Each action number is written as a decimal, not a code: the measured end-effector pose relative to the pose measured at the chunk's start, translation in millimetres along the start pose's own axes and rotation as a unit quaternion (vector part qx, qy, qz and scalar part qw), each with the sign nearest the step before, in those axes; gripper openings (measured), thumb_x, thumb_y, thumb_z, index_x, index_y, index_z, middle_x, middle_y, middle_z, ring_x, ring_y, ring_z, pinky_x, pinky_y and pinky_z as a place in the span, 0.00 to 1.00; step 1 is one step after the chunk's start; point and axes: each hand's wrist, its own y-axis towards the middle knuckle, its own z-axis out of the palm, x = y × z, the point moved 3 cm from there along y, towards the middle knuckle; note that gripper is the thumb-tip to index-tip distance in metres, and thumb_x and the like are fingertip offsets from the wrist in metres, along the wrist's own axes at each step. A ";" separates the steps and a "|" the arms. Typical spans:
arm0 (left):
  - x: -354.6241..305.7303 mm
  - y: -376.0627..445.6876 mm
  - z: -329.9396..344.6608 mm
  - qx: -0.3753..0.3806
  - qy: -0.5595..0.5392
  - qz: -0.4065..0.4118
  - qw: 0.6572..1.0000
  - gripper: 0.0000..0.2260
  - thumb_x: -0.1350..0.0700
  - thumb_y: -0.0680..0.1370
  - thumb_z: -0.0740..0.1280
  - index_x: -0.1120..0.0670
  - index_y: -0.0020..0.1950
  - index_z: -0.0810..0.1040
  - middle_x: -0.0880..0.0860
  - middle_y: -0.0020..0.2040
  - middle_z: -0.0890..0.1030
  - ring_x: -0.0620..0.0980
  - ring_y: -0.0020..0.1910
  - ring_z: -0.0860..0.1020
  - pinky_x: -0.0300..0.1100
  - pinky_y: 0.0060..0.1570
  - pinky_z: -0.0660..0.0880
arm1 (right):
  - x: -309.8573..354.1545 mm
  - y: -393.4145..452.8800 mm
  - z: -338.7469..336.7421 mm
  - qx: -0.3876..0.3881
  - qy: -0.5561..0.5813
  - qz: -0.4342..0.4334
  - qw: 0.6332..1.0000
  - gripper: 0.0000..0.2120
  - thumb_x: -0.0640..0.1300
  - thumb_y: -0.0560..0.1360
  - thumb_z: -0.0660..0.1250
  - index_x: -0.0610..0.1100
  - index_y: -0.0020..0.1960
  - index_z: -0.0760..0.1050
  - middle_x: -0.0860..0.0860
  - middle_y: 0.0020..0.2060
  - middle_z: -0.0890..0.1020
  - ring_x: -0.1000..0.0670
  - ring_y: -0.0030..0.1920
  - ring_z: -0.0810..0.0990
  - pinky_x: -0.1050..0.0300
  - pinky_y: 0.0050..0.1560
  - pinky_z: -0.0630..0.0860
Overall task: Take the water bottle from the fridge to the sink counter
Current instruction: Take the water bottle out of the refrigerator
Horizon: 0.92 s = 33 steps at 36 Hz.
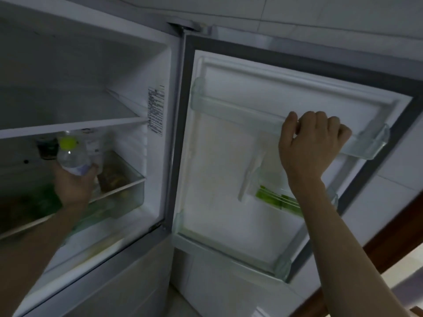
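**Bottle in hand, inside the open fridge**

Here, at the middle left of the frame, the left hand (74, 187) has its grip wrapped around the lower body of a clear plastic water bottle with a yellow-green cap (71, 156). The fingers curl behind the bottle and the thumb presses its right side, so the grip is closed on it. The bottle stands roughly upright, cap towards the top of the frame, inside the fridge compartment, just below the white interior shelf (75, 128) that crosses the left half of the picture. A dark jar or bottle (47, 148) sits just left of it and looks to touch it, though blur makes that unclear. To the right of the hand, a clear drawer (128, 179) holds something brownish that I cannot make out.

In the right half of the frame, the right hand (312, 143) is clenched over the front rim of the upper transparent door bin (229, 110), fingers hooked over the edge, its grip closed on the rim. This bin hangs on the inner face of the open white fridge door (217, 179). Below the wrist, a second door bin holds green packaging (272, 199), partly hidden by the forearm. A printed label (156, 109) is stuck on the fridge's inner side wall, near the door hinge.
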 end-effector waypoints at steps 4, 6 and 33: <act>-19.3 -41.5 1.1 0.028 -0.060 -0.020 0.998 0.38 0.45 0.68 0.77 0.50 0.76 0.68 0.53 0.69 0.79 0.51 0.65 0.79 0.52 0.69 0.76 | 1.7 2.8 -5.5 0.012 0.007 -0.015 1.000 0.22 0.51 0.84 0.56 0.43 0.35 0.70 0.46 0.30 0.73 0.43 0.36 0.71 0.48 0.47 0.68; -31.7 -61.3 0.4 0.049 -0.077 -0.011 0.996 0.39 0.45 0.69 0.77 0.51 0.77 0.68 0.53 0.69 0.79 0.51 0.65 0.80 0.52 0.69 0.76 | 1.6 3.4 -10.7 0.037 0.022 -0.019 0.999 0.21 0.51 0.84 0.57 0.42 0.36 0.72 0.46 0.32 0.75 0.43 0.37 0.73 0.48 0.48 0.69; 105.1 -315.4 -408.8 0.035 0.048 -0.215 0.975 0.26 0.50 0.65 0.82 0.50 0.59 0.78 0.43 0.45 0.85 0.44 0.46 0.85 0.43 0.49 0.82 | 80.9 -585.3 -297.7 0.974 -0.010 -0.158 0.160 0.07 0.41 0.81 0.64 0.42 0.45 0.75 0.45 0.39 0.81 0.49 0.33 0.77 0.62 0.32 0.66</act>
